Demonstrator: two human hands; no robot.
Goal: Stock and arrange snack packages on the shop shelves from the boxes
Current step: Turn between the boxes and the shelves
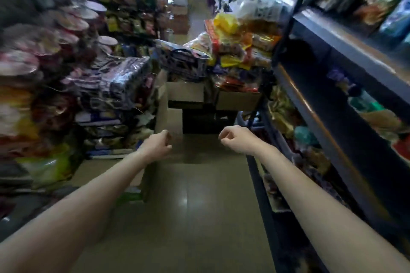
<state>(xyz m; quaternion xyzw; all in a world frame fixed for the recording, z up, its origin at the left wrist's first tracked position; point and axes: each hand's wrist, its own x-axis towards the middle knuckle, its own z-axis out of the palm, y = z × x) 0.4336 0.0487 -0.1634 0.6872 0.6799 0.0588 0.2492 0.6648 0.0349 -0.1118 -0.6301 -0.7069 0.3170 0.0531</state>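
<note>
A narrow shop aisle is shown, ordered here from the largest element to the smallest. The dark metal shelving (328, 35) along the right side is seen to be partly stocked: snack bags are carried on its upper tiers and on the lowest levels near the floor, while a dark, apparently unfilled stretch is visible in the tier between. The opposite side is occupied by stacked goods (66, 86) — bowl-shaped tubs with round lids, wrapped multipacks and bags — blurred by camera motion, so that brands cannot be read. The tiled floor (190, 217) is left open between the two sides.

At the far end of this open strip, cardboard boxes (237, 101) are stacked, and a tall heap of yellow, red and orange snack packages (235, 44) is piled on and above them, beside a dark shopping basket (184, 62). From this heap the task is judged to be well short of completion: much stock remains to be moved to the shelves.

Both forearms are extended forward over the floor. The left hand (158, 145) is presented with its fingers loosely curled toward the palm, nothing being held or touched. The right hand (235, 138) is likewise carried with loosely curled fingers (223, 136) — empty, and well apart from the packages and boxes ahead.
</note>
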